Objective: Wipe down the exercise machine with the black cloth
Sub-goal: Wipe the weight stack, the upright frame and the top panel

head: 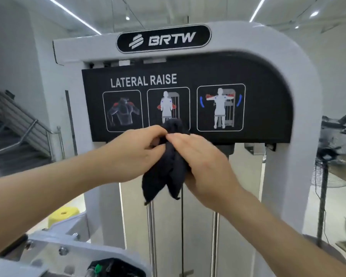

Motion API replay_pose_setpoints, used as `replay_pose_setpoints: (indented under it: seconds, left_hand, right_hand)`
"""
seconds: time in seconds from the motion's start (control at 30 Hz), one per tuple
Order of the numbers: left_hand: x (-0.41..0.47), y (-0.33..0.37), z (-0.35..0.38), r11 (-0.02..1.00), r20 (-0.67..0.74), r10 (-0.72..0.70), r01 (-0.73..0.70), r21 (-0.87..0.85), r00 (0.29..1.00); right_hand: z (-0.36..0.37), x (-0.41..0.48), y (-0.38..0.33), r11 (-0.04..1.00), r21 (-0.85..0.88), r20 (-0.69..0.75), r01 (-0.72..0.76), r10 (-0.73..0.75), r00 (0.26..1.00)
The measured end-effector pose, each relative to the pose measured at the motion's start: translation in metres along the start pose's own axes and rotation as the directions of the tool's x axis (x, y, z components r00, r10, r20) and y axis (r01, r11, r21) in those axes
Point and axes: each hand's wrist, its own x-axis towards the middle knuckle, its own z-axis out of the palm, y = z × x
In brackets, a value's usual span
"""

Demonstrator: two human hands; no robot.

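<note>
Left hand (pixel 136 154), right hand (pixel 204 162): bare, fingertips of both pinching a crumpled black fabric cloth (pixel 166 172), held between them, corners hanging, before the black "LATERAL RAISE" placard (pixel 268 96) of the white steel exercise machine (pixel 296 76).

Your exercise machine (pixel 300 62) reads "BRTW" and "LATERAL RAISE".
Brand on the oval badge (pixel 163 38); exercise name heading the instruction panel (pixel 268 92).

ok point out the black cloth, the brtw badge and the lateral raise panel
black cloth (pixel 164 176), head view, lower hanging fold
brtw badge (pixel 163 38), head view, centre of oval
lateral raise panel (pixel 268 108), head view, bare right end
</note>
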Motion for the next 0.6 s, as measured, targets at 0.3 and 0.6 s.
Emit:
replay_pose_setpoints:
  seconds: [0.3, 0.6]
  left_hand:
    - [0.026, 0.056, 0.002, 0.873, -0.035, 0.25, -0.21, 0.44, 0.967]
    - [0.092, 0.125, 0.055, 0.696, -0.238, 0.547, -0.278, 0.662, 0.803]
  right_hand:
    - [-0.058, 0.012, 0.049, 0.938, -0.346, -0.181, 0.005, -0.071, 0.981]
    - [-0.099, -0.004, 0.137, 0.84, -0.542, -0.082, -0.011, -0.04, 0.996]
